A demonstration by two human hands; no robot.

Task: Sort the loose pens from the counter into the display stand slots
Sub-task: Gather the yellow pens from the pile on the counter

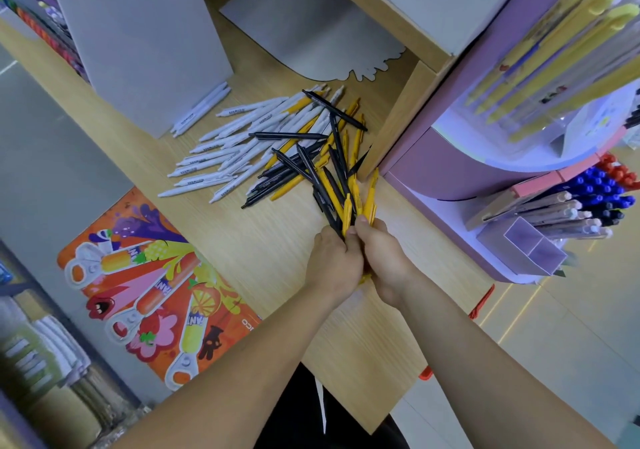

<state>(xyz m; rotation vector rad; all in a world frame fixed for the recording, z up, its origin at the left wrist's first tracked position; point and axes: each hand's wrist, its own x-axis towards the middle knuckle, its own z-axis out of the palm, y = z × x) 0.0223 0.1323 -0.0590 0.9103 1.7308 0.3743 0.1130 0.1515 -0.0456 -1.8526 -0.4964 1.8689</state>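
Hands: left hand [334,262] and right hand [385,257] clutch one bundle of yellow and black plastic pens [346,210].
Risk: the fanned pens may slip onto the pale wooden counter [270,241].

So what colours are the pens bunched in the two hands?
Yellow and black, mixed; the head view shows the bunch gripped by left hand and right hand.

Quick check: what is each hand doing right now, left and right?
Left hand: grips the pen bundle of yellow and black pens.
Right hand: grips the same pen bundle.
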